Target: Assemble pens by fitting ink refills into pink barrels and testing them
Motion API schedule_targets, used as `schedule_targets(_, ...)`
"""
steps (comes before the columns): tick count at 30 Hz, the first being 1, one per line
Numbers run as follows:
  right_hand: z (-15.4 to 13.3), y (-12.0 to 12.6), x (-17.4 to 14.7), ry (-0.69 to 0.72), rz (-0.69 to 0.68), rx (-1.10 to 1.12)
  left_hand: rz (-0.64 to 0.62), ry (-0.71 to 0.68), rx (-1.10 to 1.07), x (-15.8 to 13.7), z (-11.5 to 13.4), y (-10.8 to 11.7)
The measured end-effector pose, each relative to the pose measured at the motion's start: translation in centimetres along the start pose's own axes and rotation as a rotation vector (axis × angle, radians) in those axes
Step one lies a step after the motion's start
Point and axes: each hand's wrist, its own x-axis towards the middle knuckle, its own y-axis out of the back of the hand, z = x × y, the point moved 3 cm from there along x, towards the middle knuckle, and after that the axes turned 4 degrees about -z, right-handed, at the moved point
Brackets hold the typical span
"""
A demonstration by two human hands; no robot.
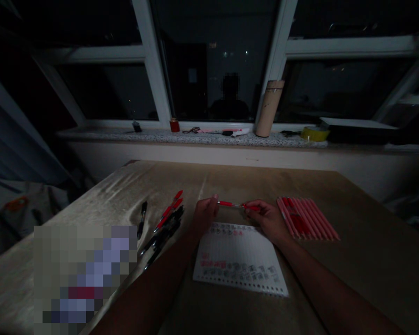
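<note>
Between my two hands, above the far edge of the notebook sheet, a red pen (pixel 226 204) lies almost level. My left hand (pixel 206 211) pinches its left end. The fingers of my right hand (pixel 263 215) are closed on its right end, around a red part that could be the cap or grip. Below them lies a lined sheet (pixel 239 256) with punched holes along its near edge and rows of black and red handwriting. Close to my right hand is a flat pink pack (pixel 312 218) with long ridges and red pieces at its left side.
Left of my left arm lie several black pens (pixel 162 239), red pens (pixel 169 211) and a single black pen (pixel 142 218). A blurred patch (pixel 91 279) covers the table's left front. The windowsill holds a red jar (pixel 174 124), a cardboard tube (pixel 269 109) and yellow tape (pixel 314 134).
</note>
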Motion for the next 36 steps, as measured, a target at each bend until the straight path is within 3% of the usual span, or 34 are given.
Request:
schedule_targets(5,0.3,0.1,0.1,0.007,0.001,0.021,-0.046,-0.010,-0.058,0.1,0.0,0.0)
schedule_targets(10,0.2,0.0,0.0,0.010,0.019,-0.023,-0.033,-0.038,0.030,-0.2,0.3,0.0)
schedule_targets(16,-0.5,-0.4,-0.3,0.206,-0.007,-0.446,-0.023,-0.043,0.085,-0.3,0.2,0.0)
schedule_targets(21,-1.3,-1.7,-1.0,0.442,-0.156,-0.776,-0.020,-0.010,0.116,-0.4,0.2,-0.1)
schedule_targets(26,-1.7,-2.5,-1.6,0.520,-0.210,-0.871,-0.037,-0.003,0.120,-0.6,0.6,-0.1)
schedule_targets(31,-1.8,-2.3,-1.6,0.518,-0.174,-0.935,-0.086,-0.055,0.024,-0.4,0.8,-0.2)
schedule_targets(36,-1.8,-2.2,-1.6,0.531,-0.157,-0.948,-0.106,-0.050,0.059,-0.4,0.6,-0.3)
